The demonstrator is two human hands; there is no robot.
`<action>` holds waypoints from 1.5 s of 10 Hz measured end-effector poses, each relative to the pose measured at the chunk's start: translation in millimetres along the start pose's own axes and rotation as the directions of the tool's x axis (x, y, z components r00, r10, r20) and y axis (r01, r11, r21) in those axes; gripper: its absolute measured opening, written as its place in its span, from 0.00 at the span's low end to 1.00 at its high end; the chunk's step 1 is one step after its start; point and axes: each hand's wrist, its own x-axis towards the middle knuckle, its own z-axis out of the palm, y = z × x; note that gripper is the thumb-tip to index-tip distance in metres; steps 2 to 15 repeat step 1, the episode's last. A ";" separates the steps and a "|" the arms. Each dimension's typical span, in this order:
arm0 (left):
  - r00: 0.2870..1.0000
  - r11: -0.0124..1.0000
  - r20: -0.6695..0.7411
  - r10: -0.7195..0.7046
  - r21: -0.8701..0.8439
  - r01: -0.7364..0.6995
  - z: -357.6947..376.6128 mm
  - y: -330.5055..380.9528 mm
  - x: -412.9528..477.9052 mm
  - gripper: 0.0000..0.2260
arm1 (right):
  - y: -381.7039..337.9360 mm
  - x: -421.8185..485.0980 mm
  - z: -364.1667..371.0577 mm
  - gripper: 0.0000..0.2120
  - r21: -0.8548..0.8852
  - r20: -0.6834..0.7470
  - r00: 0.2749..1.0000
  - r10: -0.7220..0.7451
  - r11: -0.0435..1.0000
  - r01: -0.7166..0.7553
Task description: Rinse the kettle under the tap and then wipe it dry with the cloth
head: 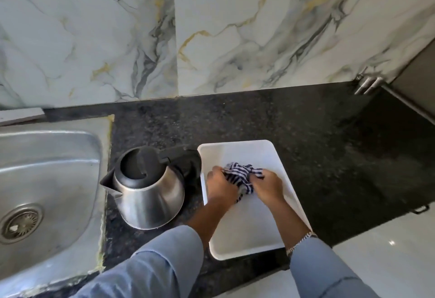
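A steel kettle with a black lid and handle stands upright on the dark granite counter, its spout toward the sink. Right of it lies a white tray. Over the tray, a crumpled blue-and-white striped cloth is gripped from both sides: my left hand holds its left part and my right hand its right part. Both hands are apart from the kettle. No tap is in view.
A steel sink with a drain strainer fills the left. The dark counter runs right to a metal appliance corner. A marble-patterned wall rises behind. The counter's front edge and a pale floor lie at lower right.
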 end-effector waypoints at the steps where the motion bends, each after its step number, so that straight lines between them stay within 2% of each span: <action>1: 0.988 0.925 0.122 0.096 0.356 -0.134 -0.7 8.1 -7.4 0.28 | -8.8 -11.1 3.0 0.14 -0.303 -0.074 0.993 -0.093 0.951 0.067; 15: 0.988 0.925 0.122 0.096 0.356 -0.134 -0.7 8.1 -7.4 0.28 | -8.8 -11.1 3.0 0.14 -0.303 -0.074 0.993 -0.093 0.951 0.067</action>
